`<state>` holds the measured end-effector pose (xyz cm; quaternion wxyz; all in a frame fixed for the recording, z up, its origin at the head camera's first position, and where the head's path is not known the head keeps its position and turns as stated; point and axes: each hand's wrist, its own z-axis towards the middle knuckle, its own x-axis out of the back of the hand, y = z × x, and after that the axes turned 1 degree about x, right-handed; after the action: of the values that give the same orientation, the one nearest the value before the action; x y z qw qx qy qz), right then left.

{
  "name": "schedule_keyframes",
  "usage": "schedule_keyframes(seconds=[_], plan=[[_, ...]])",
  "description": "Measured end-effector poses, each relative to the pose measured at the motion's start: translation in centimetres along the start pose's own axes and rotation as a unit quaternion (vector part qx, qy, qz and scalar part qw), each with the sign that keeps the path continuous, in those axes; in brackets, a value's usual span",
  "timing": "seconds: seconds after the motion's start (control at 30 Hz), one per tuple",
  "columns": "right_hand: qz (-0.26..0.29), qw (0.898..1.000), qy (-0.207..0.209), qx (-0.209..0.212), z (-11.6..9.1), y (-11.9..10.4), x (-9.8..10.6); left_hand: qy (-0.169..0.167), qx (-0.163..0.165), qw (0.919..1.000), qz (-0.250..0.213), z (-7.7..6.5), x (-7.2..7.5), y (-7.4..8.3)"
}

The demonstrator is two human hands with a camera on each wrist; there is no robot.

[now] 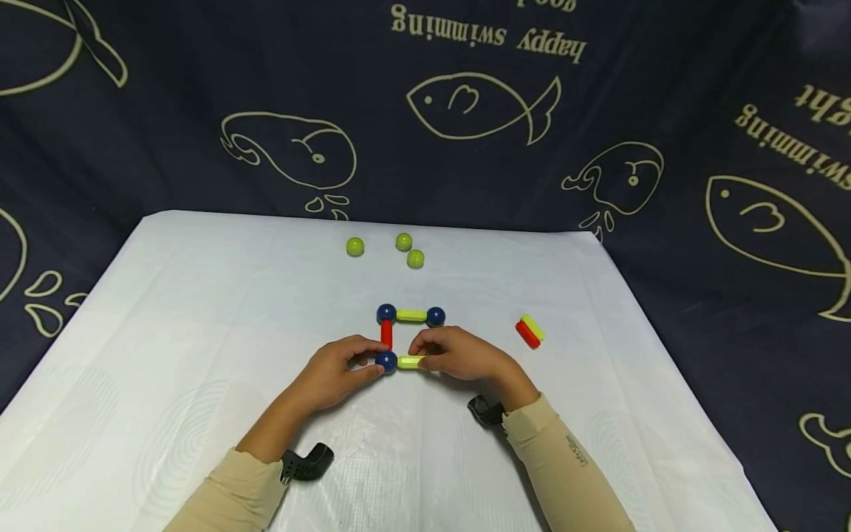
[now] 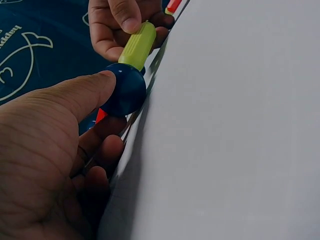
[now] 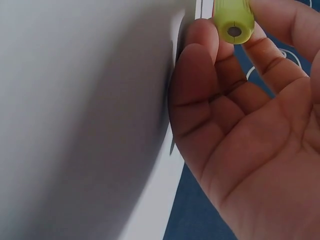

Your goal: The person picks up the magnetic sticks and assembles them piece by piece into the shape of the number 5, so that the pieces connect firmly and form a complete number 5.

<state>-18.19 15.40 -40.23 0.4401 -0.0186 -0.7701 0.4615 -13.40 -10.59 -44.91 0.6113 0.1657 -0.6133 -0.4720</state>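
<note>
My left hand (image 1: pixel 339 369) pinches the near blue ball (image 1: pixel 386 361) between thumb and fingers. Between thumb and fingers of my right hand (image 1: pixel 462 353) is a yellow-green stick (image 1: pixel 408 362), its left end against that ball. The stick's free end shows a round grey spot in the right wrist view. From the near ball a red stick (image 1: pixel 386 335) runs away to a second blue ball (image 1: pixel 386 314). Another yellow-green stick (image 1: pixel 411 315) joins that one to a third blue ball (image 1: pixel 435 317) on the right, forming three sides of a square.
Three green balls (image 1: pixel 355 247) lie near the far table edge. To the right, a loose red stick (image 1: pixel 527 335) lies beside a yellow-green one (image 1: pixel 533 326). A white cloth covers the table (image 1: pixel 233 295); a dark printed curtain (image 1: pixel 479 177) hangs behind it.
</note>
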Motion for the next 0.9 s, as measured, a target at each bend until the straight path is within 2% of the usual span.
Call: schedule_keyframes(seconds=[0.23, 0.4, 0.67, 0.9], plan=[[0.006, 1.0, 0.004, 0.003, 0.0, -0.1, 0.2, 0.003, 0.003, 1.0, 0.005, 0.0, 0.0, 0.0], [0.021, 1.0, 0.01, 0.003, 0.1, -0.2, 1.2, -0.002, 0.016, 0.9998, 0.009, -0.1, 0.1, 0.2], [0.003, 0.999, 0.042, 0.003, 1.5, -0.1, 4.1, -0.005, 0.022, 0.9997, 0.003, -0.1, 0.2, 0.3], [0.007, 0.997, 0.077, -0.028, 3.4, 0.1, 7.1, -0.008, 0.025, 0.9996, 0.008, 0.0, 0.0, 0.2]])
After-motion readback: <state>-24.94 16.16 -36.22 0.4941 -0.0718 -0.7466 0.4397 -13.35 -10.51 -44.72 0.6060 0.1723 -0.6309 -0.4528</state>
